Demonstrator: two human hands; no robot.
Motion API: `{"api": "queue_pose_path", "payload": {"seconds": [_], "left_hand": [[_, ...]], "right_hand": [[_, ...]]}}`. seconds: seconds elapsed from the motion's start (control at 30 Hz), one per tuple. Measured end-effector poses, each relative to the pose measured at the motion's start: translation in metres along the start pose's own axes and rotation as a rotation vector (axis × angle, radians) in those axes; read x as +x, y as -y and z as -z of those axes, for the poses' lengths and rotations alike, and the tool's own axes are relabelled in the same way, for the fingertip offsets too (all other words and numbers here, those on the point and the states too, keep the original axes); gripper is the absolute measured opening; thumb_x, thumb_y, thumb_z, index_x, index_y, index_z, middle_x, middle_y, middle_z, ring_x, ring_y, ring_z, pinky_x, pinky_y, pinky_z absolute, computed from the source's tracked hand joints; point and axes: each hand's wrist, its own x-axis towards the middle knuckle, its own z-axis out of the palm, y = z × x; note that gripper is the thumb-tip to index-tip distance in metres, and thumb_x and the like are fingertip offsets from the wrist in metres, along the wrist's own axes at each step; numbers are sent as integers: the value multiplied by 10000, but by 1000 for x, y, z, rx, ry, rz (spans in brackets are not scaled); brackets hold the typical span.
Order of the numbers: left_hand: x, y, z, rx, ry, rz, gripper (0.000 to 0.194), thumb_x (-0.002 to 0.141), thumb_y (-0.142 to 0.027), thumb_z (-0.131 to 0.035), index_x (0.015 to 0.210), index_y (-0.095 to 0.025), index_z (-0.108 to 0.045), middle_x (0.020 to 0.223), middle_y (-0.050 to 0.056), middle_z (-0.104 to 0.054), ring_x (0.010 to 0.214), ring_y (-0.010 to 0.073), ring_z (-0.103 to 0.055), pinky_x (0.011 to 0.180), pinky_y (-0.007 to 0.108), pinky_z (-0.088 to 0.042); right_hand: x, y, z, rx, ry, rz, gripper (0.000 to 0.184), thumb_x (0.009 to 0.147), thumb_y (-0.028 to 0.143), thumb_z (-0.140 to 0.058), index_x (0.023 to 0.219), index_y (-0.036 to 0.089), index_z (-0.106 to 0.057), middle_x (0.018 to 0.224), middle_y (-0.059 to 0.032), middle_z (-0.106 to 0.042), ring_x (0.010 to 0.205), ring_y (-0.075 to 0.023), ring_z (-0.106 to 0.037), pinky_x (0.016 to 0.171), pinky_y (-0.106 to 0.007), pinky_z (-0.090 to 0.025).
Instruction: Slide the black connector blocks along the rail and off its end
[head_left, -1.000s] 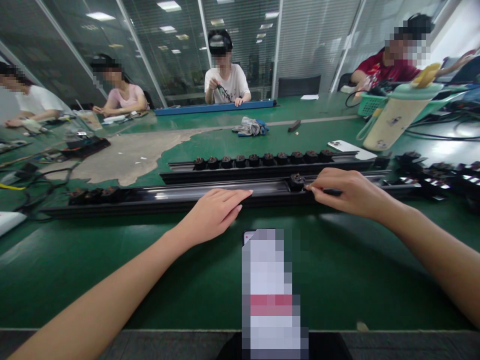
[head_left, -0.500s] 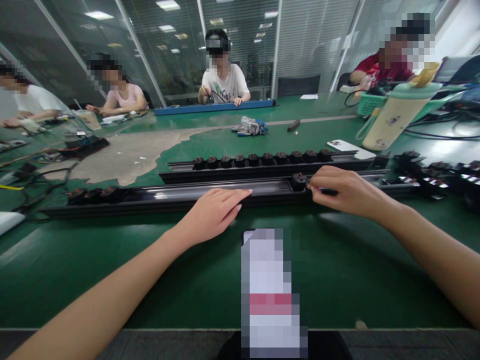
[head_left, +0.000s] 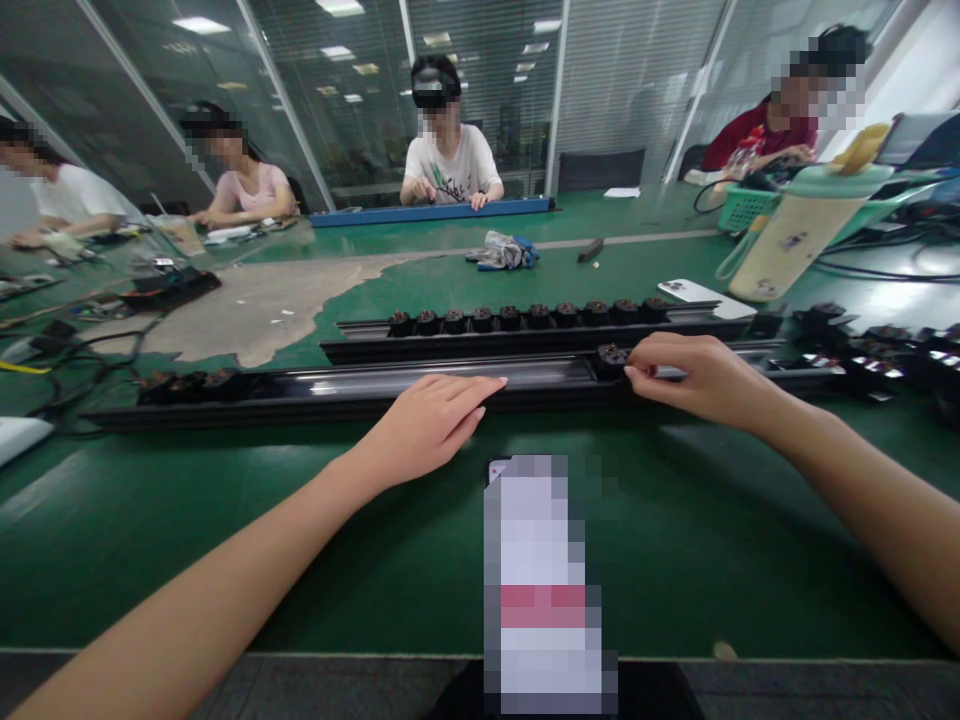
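Observation:
A long black channel rail (head_left: 375, 385) lies across the green table in front of me. My left hand (head_left: 435, 420) rests flat on its near edge, fingers stretched out and holding nothing. Near the rail's right part sits a black socket module (head_left: 613, 360) with metal contacts on top. The thumb and index finger of my right hand (head_left: 686, 368) are pinched at the module's right end, and the fingers partly hide that end. Several similar modules (head_left: 187, 385) stand in the left end of the same rail.
Behind it, a second rail (head_left: 480, 350) carries a row of modules. More loose modules (head_left: 862, 350) lie at the right. A phone (head_left: 694, 291), a tilted cup (head_left: 799, 240), a green basket (head_left: 746, 208) and gloves (head_left: 506, 250) lie farther back. Several people sit around the table.
My right hand and the socket module have shifted slightly right along the rail. My left hand stays in place on the rail.

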Motion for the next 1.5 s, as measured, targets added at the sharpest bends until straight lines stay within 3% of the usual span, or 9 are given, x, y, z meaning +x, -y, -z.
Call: {"api": "queue_pose_path", "payload": {"seconds": [0.5, 1.5], "left_hand": [[1, 1, -1, 11, -5, -6, 419, 1084, -249, -362, 1466, -166, -512, 1431, 92, -645, 1264, 220, -635, 1057, 414, -482], [2, 0, -1, 9, 1, 3, 423, 1084, -273, -354, 1457, -169, -526, 1429, 97, -645, 1277, 223, -629, 1074, 421, -480]], "right_hand": [[2, 5, 3, -43, 63, -42, 262, 917, 246, -525, 683, 199, -416, 699, -16, -467, 729, -140, -459, 690, -288, -347], [-3, -6, 19, -2, 121, -83, 270, 897, 297, -543, 661, 195, -458, 702, -24, -523, 692, -135, -474, 685, -302, -373]]}}
